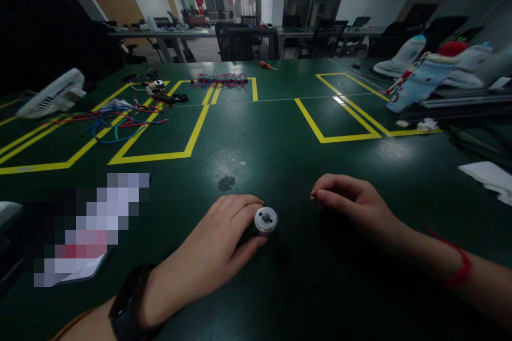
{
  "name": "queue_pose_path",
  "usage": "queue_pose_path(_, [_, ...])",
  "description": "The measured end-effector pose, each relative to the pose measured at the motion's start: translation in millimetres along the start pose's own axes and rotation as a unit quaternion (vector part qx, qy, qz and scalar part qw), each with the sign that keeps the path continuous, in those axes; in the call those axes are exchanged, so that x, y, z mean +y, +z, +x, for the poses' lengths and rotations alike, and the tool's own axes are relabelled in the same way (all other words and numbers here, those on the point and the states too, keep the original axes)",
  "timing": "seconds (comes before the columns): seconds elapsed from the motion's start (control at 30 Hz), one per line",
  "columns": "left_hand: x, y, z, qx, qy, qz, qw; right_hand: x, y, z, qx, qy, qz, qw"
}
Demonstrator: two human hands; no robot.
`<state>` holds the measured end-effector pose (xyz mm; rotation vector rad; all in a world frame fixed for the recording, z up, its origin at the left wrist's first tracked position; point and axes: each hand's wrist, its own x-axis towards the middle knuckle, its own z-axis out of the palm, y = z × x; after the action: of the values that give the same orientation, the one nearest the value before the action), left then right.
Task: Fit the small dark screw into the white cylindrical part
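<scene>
My left hand point(230, 237) wraps round a small round metal motor point(266, 218), thumb on the near side and fingers on the far side. The motor's silver end face points up, with a short shaft in its middle and a dark hole on either side. Its lower body is hidden by the hand and shadow. To the right and apart from it, my right hand point(352, 200) rests low over the green table point(280, 170), thumb and fingertips pressed together. Whatever those fingertips hold, if anything, is too small to name.
Red and blue wires point(120, 117) lie at the left, with a bundle of wired parts point(220, 81) farther back. An orange screwdriver point(267, 65) lies at the far side. White fans point(56, 96), a light-blue bottle-like object point(420, 80) and white tissue point(488, 178) stand or lie around the sides.
</scene>
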<state>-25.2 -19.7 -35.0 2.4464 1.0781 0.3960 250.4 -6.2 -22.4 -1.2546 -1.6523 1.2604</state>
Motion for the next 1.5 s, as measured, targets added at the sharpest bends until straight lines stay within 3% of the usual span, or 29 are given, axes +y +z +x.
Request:
queue_pose_path(0.13, [-2.5, 1.9, -1.2, -0.003, 0.001, 0.011, 1.0, 14.1, -1.5, -2.3, 0.043, 0.034, 0.121, 0.991])
queue_pose_path(0.33, [-4.7, 3.0, -2.5, -0.013, 0.0, 0.023, 1.0, 11.9, -2.1, -4.7, 0.025, 0.043, 0.148, 0.988])
queue_pose_path(0.9, [-3.6, 2.4, -2.3, -0.006, -0.001, 0.02, 1.0, 13.4, -2.0, -6.9, 0.015, 0.028, 0.12, 0.992])
queue_pose_path(1.03, [-3.5, 3.0, -0.6, -0.003, 0.003, 0.02, 1.0, 7.3, 0.5, -1.6, -0.008, 0.026, 0.017, 0.999])
queue_pose_path(1.2, [-3.3, 2.4, -1.2, -0.002, 0.006, 0.018, 1.0, -15.0, 9.4, 9.7, -0.126, -0.051, -0.163, 0.977])
queue_pose_path(1.37, [-2.8, 2.6, -0.9, -0.004, 0.002, 0.006, 1.0, -33.8, 30.3, 15.0, -0.119, -0.171, -0.169, 0.963])
queue_pose_path(1.5, [-1.6, 2.2, 1.5, 0.001, 0.008, 0.002, 1.0, -39.2, 44.6, 16.7, -0.116, -0.215, -0.213, 0.946])
